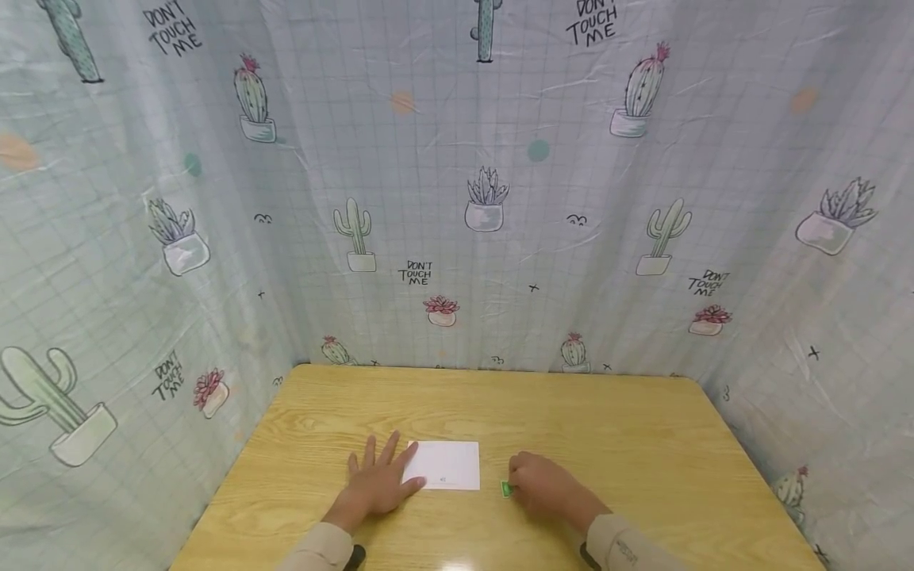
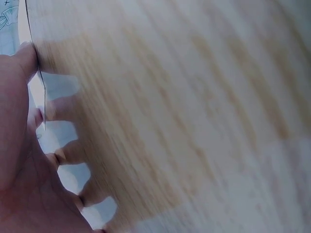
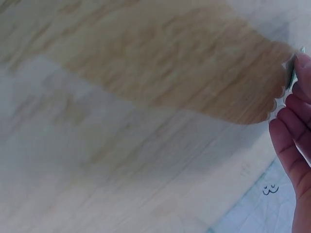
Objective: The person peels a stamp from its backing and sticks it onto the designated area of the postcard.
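A white paper card (image 1: 446, 465), with a small dark mark near its lower edge, lies on the wooden table. My left hand (image 1: 382, 480) rests at its left side with fingers spread, index finger and thumb touching the card. In the left wrist view the card's thin edge shows beside the thumb (image 2: 29, 60). To the right of the card, my right hand (image 1: 544, 485) pinches a small green stamp-like piece with a pale border (image 1: 506, 489) near the table surface. The right wrist view shows that piece (image 3: 290, 72) edge-on by the thumb, the other fingers curled below.
The yellow wood-grain table (image 1: 607, 428) reaches back to a curtain (image 1: 443, 143) printed with cacti, which hangs behind and on both sides. Light-coloured sleeves (image 1: 628, 543) cover both forearms.
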Demonstrator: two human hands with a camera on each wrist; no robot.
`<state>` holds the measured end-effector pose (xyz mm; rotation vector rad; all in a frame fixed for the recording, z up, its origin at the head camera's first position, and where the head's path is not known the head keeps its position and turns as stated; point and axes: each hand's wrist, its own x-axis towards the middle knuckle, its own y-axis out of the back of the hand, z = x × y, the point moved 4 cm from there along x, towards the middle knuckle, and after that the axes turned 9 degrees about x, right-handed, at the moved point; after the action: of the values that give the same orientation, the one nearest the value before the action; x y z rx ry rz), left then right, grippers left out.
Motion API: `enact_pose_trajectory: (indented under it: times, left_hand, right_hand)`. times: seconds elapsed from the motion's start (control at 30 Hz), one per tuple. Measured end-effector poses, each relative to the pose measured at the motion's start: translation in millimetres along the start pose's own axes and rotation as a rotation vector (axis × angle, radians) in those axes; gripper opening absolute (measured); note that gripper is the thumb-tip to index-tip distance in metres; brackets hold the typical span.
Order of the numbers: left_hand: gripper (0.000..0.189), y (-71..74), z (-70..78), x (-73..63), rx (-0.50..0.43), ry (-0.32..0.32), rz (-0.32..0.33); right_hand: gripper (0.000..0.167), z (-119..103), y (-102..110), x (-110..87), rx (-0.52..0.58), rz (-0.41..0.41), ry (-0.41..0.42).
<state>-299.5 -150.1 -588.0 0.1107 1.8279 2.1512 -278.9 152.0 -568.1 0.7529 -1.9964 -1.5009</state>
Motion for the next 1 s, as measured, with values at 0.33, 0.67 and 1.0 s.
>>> enact_pose_trajectory:
  times: [0.33, 0.67, 1.0]
  left_hand:
    - [0.073, -2.4, -0.9, -1.2, -0.001, 0.003, -0.002]
    - [0.076, -2.8, -1.0, -1.2, -0.003, -0.011, 0.005]
    - [0.076, -2.3, -1.7, 1.3, 0.001, -0.015, 0.002]
  right_hand:
    - [0.013, -6.2, 2.7, 3.6, -0.138, -0.087, 0.063]
    - [0.006, -8.1, 0.1, 3.7, -0.204, -0.058, 0.07]
    - [0.018, -9.0, -0.2, 0.9, -0.292, 0.028, 0.171]
